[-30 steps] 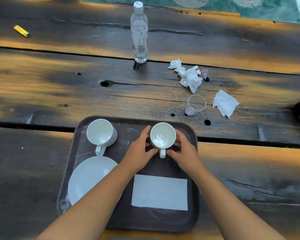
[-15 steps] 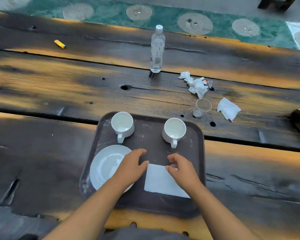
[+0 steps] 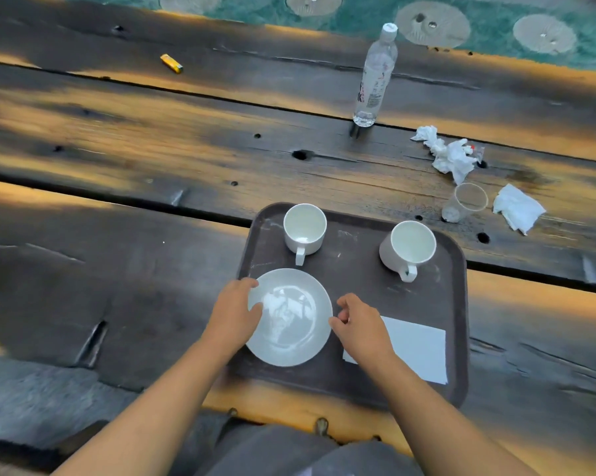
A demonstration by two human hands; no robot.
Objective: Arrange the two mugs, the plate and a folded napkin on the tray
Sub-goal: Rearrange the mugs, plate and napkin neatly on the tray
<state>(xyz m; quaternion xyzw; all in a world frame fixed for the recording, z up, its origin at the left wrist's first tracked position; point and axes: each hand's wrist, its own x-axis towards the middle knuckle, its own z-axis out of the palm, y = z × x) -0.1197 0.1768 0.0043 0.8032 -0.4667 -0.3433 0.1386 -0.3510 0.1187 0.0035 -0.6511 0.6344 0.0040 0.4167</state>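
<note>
A dark brown tray (image 3: 358,269) lies on the wooden table. Two white mugs stand upright at its far side, the left mug (image 3: 305,228) and the right mug (image 3: 408,247), handles toward me. A white plate (image 3: 291,321) lies on the tray's near left part. My left hand (image 3: 236,312) holds the plate's left rim, thumb over the edge. My right hand (image 3: 360,324) touches the plate's right rim with curled fingers. A flat folded white napkin (image 3: 416,348) lies on the tray's near right part, partly hidden under my right wrist.
Beyond the tray stand a plastic water bottle (image 3: 375,75) and a clear plastic cup (image 3: 466,202). Crumpled tissues (image 3: 447,156) and another tissue (image 3: 516,207) lie at the right. A yellow lighter (image 3: 171,63) is far left. The table's near edge is close to my lap.
My hands left the right mug, passed over the napkin, and now sit on both sides of the plate. The camera view has shifted left.
</note>
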